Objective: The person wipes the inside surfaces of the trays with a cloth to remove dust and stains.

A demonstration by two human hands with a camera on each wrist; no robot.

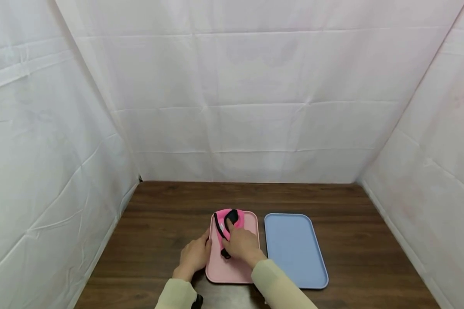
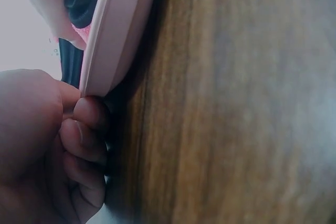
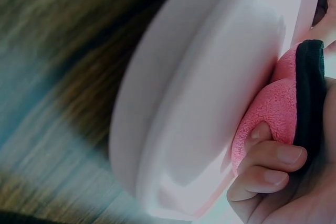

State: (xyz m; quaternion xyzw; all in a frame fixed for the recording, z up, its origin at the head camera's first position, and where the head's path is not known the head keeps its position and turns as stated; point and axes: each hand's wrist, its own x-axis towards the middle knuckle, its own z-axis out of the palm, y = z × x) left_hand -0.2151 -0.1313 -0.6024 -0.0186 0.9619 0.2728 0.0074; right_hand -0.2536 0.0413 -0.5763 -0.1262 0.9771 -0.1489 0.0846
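Tabletop (image 1: 355, 223), dark brown, wood-grained, enclosed on three sides. Back sheet (image 1: 247, 86), white cloth, creased by horizontal folds; left sheet (image 1: 50, 150) and right sheet (image 1: 429, 159), likewise white and wrinkled. Light, pale and soft across all three.

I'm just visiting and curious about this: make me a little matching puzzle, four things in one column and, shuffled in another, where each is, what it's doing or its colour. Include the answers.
Things:
1. Blue tray
2. Fabric item
3. Left fingers
4. Right fingers

Descriptions:
A. Holding the edge of the pink tray
B. Holding the soft thing that lies on the pink tray
C. To the right of the pink tray in the head view
D. Mostly pink, partly black

Right pairs: 1-C, 2-D, 3-A, 4-B
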